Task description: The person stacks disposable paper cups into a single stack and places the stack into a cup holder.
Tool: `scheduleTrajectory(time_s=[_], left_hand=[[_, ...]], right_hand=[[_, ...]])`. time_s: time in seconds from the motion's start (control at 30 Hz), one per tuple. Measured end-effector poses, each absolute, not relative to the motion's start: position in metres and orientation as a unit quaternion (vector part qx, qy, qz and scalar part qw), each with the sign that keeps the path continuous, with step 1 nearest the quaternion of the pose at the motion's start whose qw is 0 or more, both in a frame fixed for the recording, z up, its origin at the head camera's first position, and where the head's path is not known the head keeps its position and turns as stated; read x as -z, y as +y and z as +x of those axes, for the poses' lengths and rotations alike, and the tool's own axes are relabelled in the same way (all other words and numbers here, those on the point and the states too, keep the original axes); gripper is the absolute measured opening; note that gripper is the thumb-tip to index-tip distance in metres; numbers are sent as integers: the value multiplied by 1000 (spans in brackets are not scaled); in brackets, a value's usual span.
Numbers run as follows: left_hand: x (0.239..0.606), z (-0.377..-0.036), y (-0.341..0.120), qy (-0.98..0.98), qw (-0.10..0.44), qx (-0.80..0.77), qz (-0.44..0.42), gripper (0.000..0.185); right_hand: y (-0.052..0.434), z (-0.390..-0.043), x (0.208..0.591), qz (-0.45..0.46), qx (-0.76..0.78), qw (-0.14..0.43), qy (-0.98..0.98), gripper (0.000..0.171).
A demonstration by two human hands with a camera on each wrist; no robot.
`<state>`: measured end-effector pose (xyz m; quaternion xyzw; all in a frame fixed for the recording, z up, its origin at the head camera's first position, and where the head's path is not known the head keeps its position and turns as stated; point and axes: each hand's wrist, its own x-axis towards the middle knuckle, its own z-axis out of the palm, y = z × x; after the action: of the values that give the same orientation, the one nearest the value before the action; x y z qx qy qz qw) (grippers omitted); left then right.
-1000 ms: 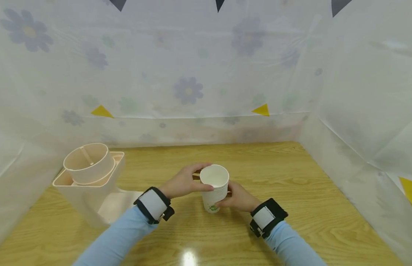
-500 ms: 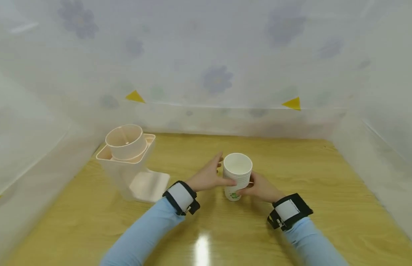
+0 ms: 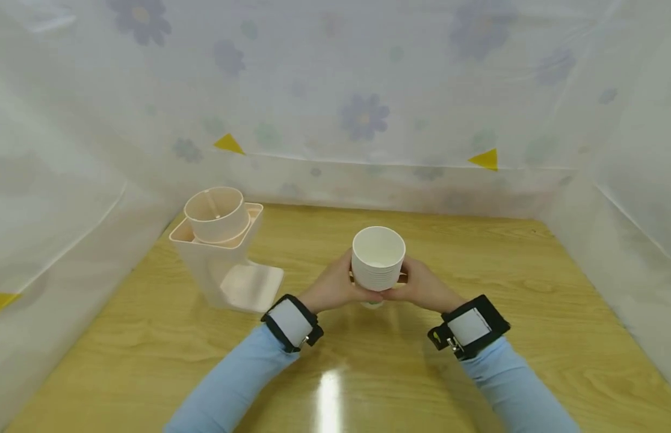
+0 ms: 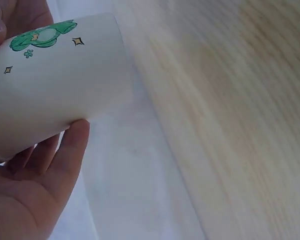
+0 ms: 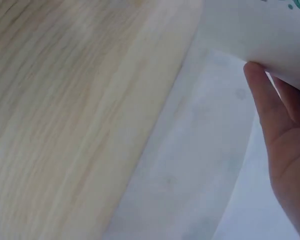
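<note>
My two sleeves in light blue come in from the near edge, each with a black and white wrist strap, and both of my hands meet at the middle of the wooden table (image 3: 476, 264). My left hand (image 3: 331, 287) is on the left side of the stack of paper cups (image 3: 377, 260) and my right hand (image 3: 422, 287) is on its right side, so the stack is exactly between my palms and neither hand is nearer than the other. The fingers of both hands are curled around the lower part of the stack and they clamp it; in the left wrist view my thumb (image 4: 70, 150) presses against the white wall of the stack (image 4: 55, 85), and in the right wrist view one fingertip (image 5: 257, 82) lies against the same wall (image 5: 270, 30). The long axis of the stack is almost upright, with the open mouth up and leaned a little toward me, so I look into the top cup. I judge that the stack is lifted a little above the table, but I cannot see the gap clearly. The cups are white, with many thin rims packed one under the other, and there is a small green drawing low on the outside. Farther to the left, well apart from my hands, stands a cream plastic dispenser (image 3: 218, 240) with a round tube on top. Behind everything hangs a pale curtain (image 3: 362, 114) with flowers.
</note>
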<state>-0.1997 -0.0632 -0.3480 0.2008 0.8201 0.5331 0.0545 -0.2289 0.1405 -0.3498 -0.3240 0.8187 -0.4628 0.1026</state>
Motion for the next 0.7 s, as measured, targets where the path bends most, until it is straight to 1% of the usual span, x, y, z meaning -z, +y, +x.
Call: scheduleTrajectory(time_s=[0.2,0.3,0.4,0.53,0.7], left_hand=[[339,-189,-75,838,22,-517,172,75],[335,-185,-81,847,4,-505,164,73],[330,-180,-86,851,-12,-500,159,72],[319,-173,-95,850,-42,-502,151,70],[295,-162,-109,846,-69,-511,135,69]], right_hand=[[130,-223,342,-339,479,126,799,66],[123,-223,342,-351,490,131,787,66],[120,-224,343,-360,469,140,794,66],[121,-225,349,-365,414,155,820,61],[125,-229,357,-365,395,149,830,53]])
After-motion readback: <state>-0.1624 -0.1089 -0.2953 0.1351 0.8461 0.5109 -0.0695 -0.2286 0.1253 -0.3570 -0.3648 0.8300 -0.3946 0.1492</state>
